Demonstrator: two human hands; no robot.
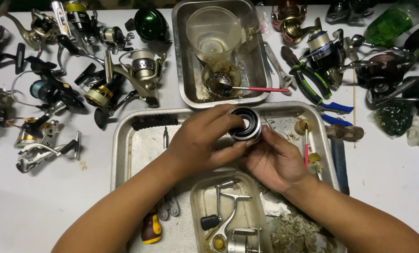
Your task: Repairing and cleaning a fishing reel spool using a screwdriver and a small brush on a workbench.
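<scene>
**Spool in both hands over the big tray**

While both hands met above the large metal tray [125, 140], a black-and-silver reel spool [245, 122] sat between them, held just over the tray's far half. The left hand [202, 140] covered the spool from the near-left side, thumb and fingers curled snugly round its rim. The right hand [275, 161] cupped it from below and to the right, fingers bent narrowly, tips pressed to the spool's lower edge. Both grips were closed on the part; neither hand was spread.

Judging by that hold, the step in hand looked like working on the spool itself, turning it, seating something in its face or wiping it. I could not tell which, since the left fingers hid part of the front.

Inside the tray, at its near edge, a smaller dish [198, 197] carried the stripped reel body [230, 232] with its bail arm and handle knob. Left of that dish lay a yellow-handled tool [151, 228]. A red-handled pick [306, 147] rested by the tray's right wall. Beyond the tray's far rim stood a second pan [181, 70] with a clear cup [213, 33] and a grease pot with a brush [221, 84].

Any next move would have called for a steady two-handed grip, with the spool kept level, and a short, careful carry toward the reel body at the tray's near edge, should it go back on.
</scene>
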